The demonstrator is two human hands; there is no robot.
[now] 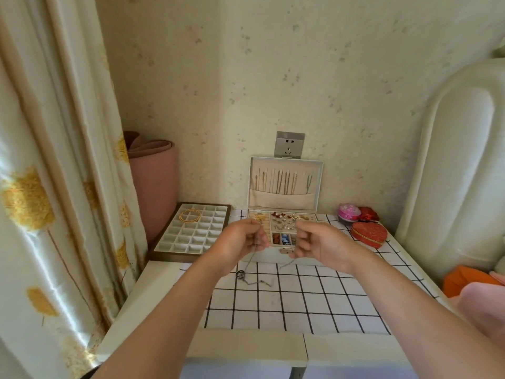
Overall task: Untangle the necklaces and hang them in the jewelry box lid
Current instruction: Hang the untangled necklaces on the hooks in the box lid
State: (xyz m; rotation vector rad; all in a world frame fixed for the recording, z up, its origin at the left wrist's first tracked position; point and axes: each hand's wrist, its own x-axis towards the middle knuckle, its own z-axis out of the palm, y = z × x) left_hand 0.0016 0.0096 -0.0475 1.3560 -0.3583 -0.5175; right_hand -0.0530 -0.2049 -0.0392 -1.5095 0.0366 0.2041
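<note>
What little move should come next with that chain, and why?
Probably raise both hands: the left hand and right hand each pinch the silver chain, yet its slack middle and ring pendant lie on the checked cloth, short of the jewelry box lid.

1. The curtain [54, 187] is smooth, satin-like cloth with a high gloss;
2. the necklace [263, 282] is thin silvery metal; the bangles [181, 216] are bright gold-coloured metal;
3. the jewelry box lid [284, 199] is lined in matt cream fabric;
4. the tablecloth [300, 302] looks matt and smooth;
5. the headboard [459, 160] is padded and leather-like, with a soft sheen.
</note>
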